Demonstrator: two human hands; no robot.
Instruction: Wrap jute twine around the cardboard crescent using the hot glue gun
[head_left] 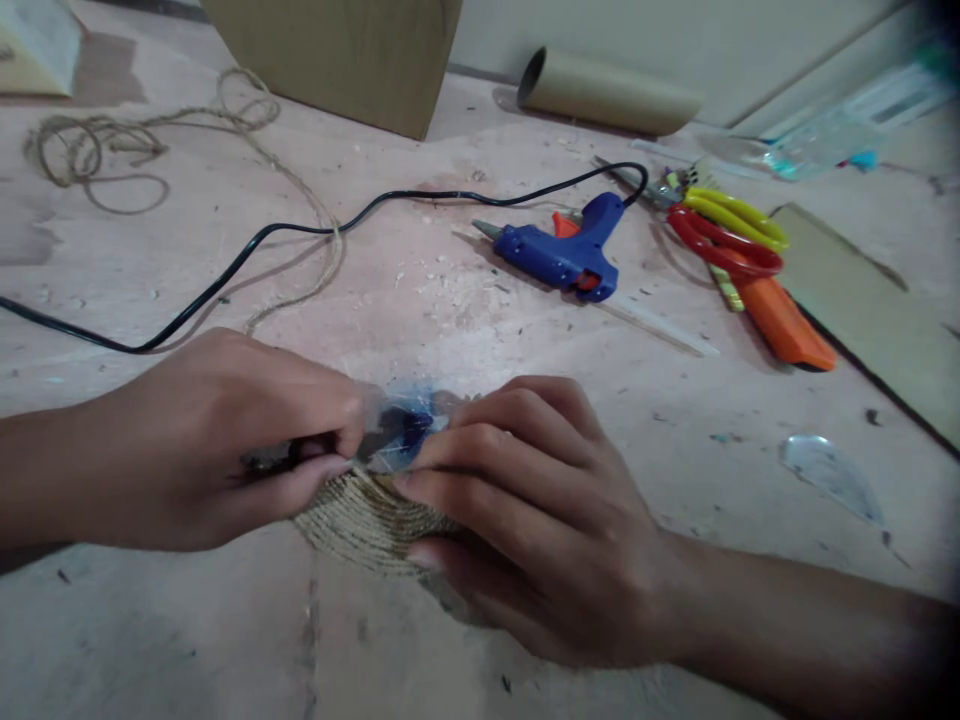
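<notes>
A round piece wrapped in close rows of jute twine (364,525) sits between my hands, with clear, blue-tinted plastic (411,415) showing above the rows. My left hand (247,440) is closed, thumb and forefinger pinching the twine at the upper edge of the wrapping. From behind that hand, a loose length of twine (330,250) runs up the table to a tangle at the far left. Around the right side of the wrapped piece curl the fingers of my right hand (540,500), which hide part of it.
A blue glue gun (562,250) lies beyond my hands, its black cord (259,240) crossing leftward over the table. To its right are red-and-yellow-handled scissors (727,230) and an orange-handled tool (787,325). A cardboard tube (611,92), cardboard box (345,60) and clear plastic scrap (829,475) lie around.
</notes>
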